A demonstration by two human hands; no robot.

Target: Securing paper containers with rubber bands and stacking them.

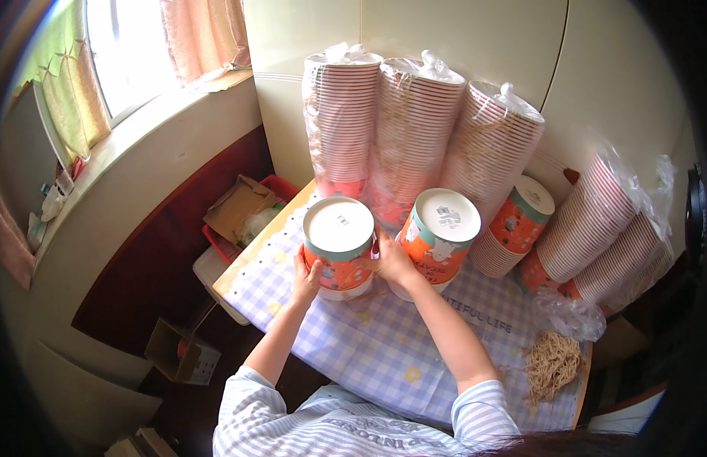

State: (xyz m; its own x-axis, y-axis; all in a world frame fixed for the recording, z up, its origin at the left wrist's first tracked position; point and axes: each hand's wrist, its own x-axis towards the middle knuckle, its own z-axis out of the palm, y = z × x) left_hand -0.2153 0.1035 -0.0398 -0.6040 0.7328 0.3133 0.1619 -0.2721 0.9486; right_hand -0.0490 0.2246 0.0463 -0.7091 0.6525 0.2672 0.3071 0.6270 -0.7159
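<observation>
1. Surface (346, 352): carries an upturned paper tub (339, 247) near its back-left corner.
2. That paper tub: likely light, stiff, smooth, easily dented; best held low, around both sides.
3. Left hand (305, 276), right hand (391, 260): both clamped on its sides.

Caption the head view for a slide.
Left hand and right hand clasp an orange-and-teal tub over a checked tablecloth, plastic-wrapped stacks behind.

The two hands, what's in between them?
In the head view, an upside-down orange paper tub with a teal band is between the left hand and the right hand.
</observation>
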